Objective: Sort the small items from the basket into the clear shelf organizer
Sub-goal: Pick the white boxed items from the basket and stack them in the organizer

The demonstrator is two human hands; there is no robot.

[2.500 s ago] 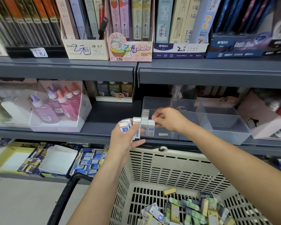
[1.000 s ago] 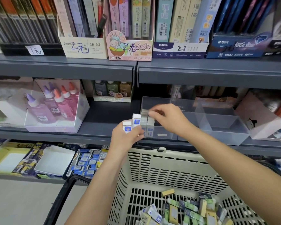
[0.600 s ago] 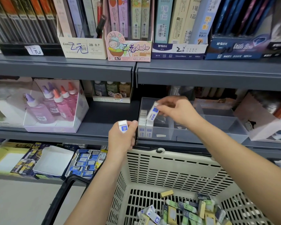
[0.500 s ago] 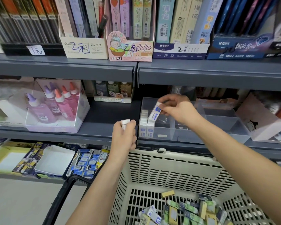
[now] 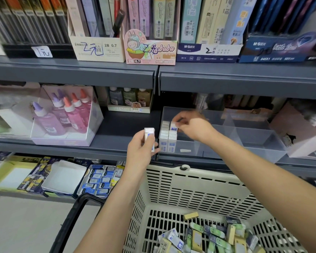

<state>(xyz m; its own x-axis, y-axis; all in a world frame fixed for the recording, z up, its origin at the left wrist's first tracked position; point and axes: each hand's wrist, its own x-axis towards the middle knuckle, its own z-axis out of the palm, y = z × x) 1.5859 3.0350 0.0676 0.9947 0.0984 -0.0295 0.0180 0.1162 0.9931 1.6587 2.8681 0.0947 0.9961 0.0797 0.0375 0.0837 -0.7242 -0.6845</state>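
Head view only. Right hand (image 5: 193,127) reaches over the front wall of the clear organizer (image 5: 254,143), which sits on the grey shelf (image 5: 117,128). Fingertips and thumb pinch the top end of a white-and-blue eraser (image 5: 173,127); the hand is blurred, so exact finger placement is unclear. The eraser hangs below the pinch, upright, its lower end at or touching the packed rows (image 5: 167,141) in the leftmost compartment, at the far end of the right-hand row. The top-end pinch looks chosen so the piece can drop straight down behind its neighbours without the fingers hitting them. The rows stand on end against the left wall with labels facing front, likely to pack tight and stay readable. The compartments to the right show nothing inside.

Left hand (image 5: 140,148) is just beside the organizer's front left corner, outside it, fingers curled round a spare eraser (image 5: 149,133). The piece is upright, top half poking out above the fist, lower half hidden in the palm. It is probably held close and upright as the next one to pass over.

Basket (image 5: 190,189) sits directly below both arms, under the shelf edge, so the reach from supply to organizer is short. Loose items (image 5: 208,238) are piled in its near right corner, mixed white-blue, green and yellow wrappers, so there is plenty left to sort and the task is judged early
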